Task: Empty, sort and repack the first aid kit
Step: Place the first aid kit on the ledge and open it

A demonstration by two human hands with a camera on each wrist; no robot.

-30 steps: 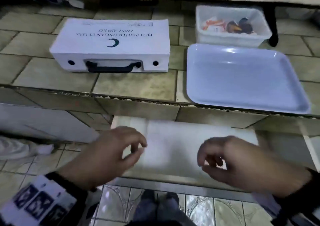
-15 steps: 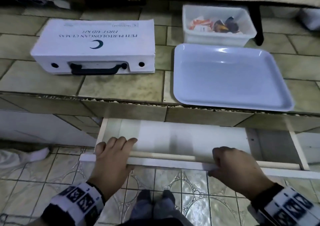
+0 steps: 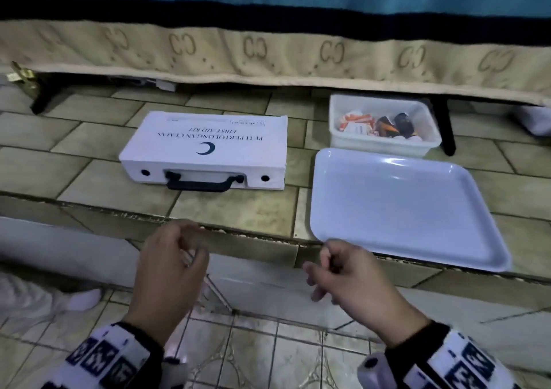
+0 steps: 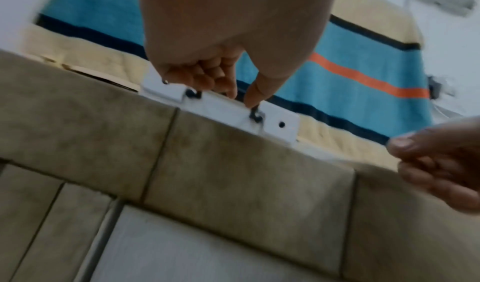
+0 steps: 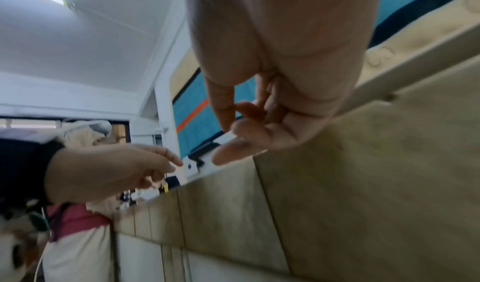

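Note:
The white first aid kit (image 3: 205, 147) lies closed on the tiled ledge, its black handle (image 3: 205, 181) facing me. An empty pale blue tray (image 3: 402, 209) sits to its right. Behind the tray, a white bin (image 3: 337, 138) holds orange-and-white packets and dark items. My left hand (image 3: 190, 248) hovers at the ledge's front edge below the kit, fingers loosely curled and holding nothing. My right hand (image 3: 325, 269) hovers beside it, below the tray's near corner, also holding nothing. The left wrist view shows the kit's front (image 4: 223, 105) beyond my fingertips (image 4: 233, 91).
The ledge (image 3: 238, 212) drops to a white panel (image 3: 268, 293) and a tiled floor. A bed with a beige and blue blanket (image 3: 268, 54) overhangs the back; a black bed leg (image 3: 447, 132) stands right of the bin. White cloth (image 3: 35, 299) lies at floor left.
The pulled-out drawer under the ledge is no longer open. Both hands have left its front edge and risen to the ledge's edge.

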